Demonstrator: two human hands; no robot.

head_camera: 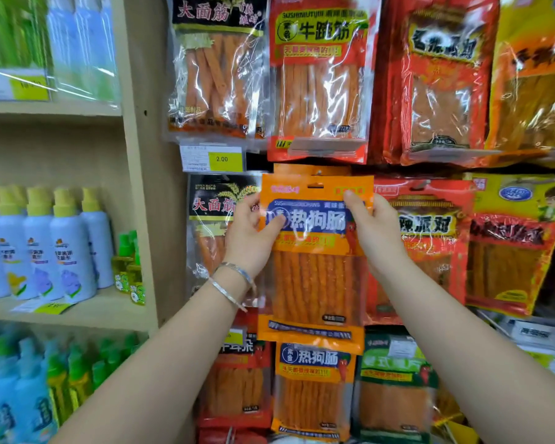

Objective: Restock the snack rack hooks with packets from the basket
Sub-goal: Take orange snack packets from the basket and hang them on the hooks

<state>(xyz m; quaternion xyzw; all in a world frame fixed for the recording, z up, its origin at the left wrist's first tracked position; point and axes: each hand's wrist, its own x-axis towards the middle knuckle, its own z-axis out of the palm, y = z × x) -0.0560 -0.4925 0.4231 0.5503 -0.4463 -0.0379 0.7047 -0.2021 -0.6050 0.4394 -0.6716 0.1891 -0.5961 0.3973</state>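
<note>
An orange snack packet [314, 277] with a blue label band is held up against the snack rack, in the middle of the view. My left hand [250, 235] grips its left upper edge, thumb on the front. My right hand [374, 225] pinches its right upper edge. The packet's hang hole [315, 186] sits just below another orange packet's header [314, 170] that hangs behind it. The hook itself is hidden. The basket is not in view.
Hanging snack packets fill the rack all round: red ones [321, 75] above, a black-topped packet [212, 219] to the left, red [423, 238] and yellow ones [513, 245] right, another orange packet [313, 389] below. A wooden shelf upright [141, 187] and spray bottles [45, 245] stand left.
</note>
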